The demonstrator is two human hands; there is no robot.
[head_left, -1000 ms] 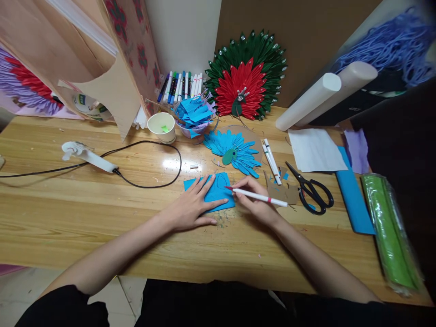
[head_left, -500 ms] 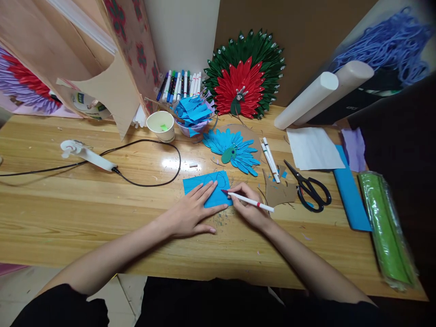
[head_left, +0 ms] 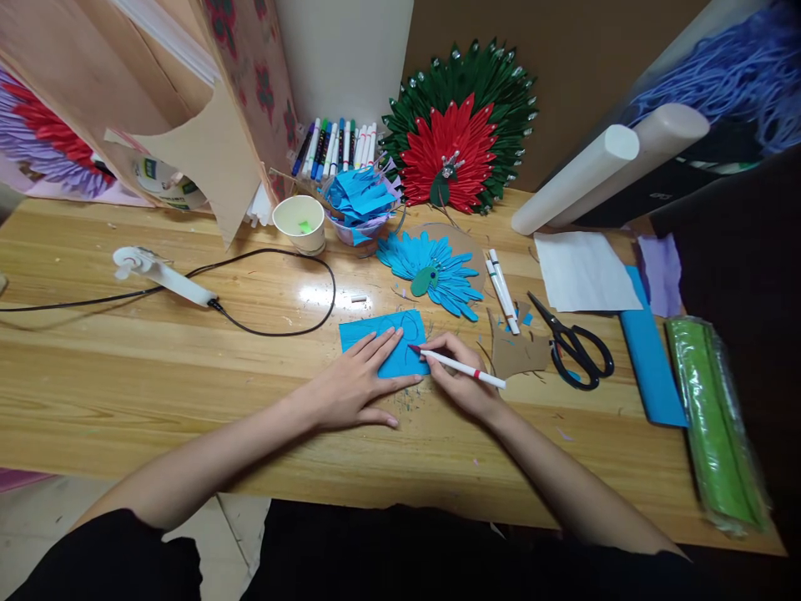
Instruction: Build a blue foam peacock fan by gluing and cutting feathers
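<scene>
A small blue sheet of paper lies on the wooden table with thin curved lines drawn on it. My left hand rests flat across its lower left part, fingers spread. My right hand pinches a white marker with a red band, its dark reddish tip at the sheet near its right side. Whether the tip touches the paper I cannot tell. Just behind the sheet is a blue feathered peacock shape with a green body, on a round cardboard piece.
To the right lie black scissors, cardboard scraps, two white markers and a green roll in plastic. On the left is a corded glue gun. A paper cup and a bowl of blue strips stand behind.
A short curved line has appeared on the blue sheet by the marker tip. The view has shifted slightly; my left hand stays put on the paper.
</scene>
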